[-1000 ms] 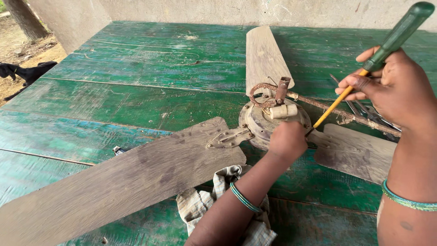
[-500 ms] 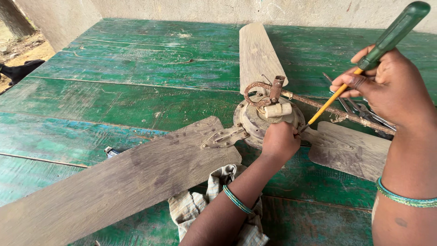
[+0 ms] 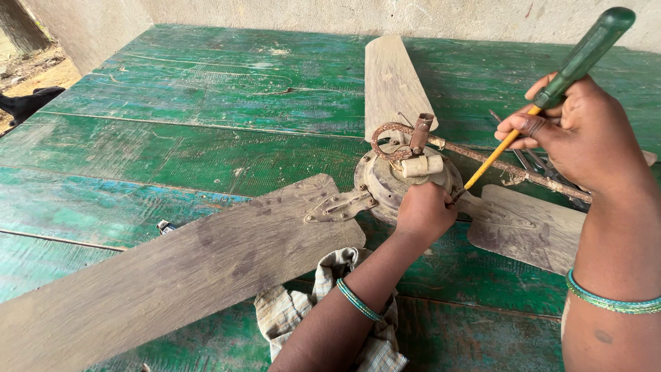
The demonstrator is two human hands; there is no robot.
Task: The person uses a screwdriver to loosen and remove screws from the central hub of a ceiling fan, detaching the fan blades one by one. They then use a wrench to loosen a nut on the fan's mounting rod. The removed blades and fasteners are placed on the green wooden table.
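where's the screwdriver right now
In the head view the screwdriver is at upper right, held in the right hand. Its tip angles down to the fan motor, just beside the left hand resting on the motor.

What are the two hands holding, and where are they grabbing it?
The right hand holds a screwdriver where its green handle meets the yellow shaft. The left hand grips the near edge of the ceiling fan's motor hub.
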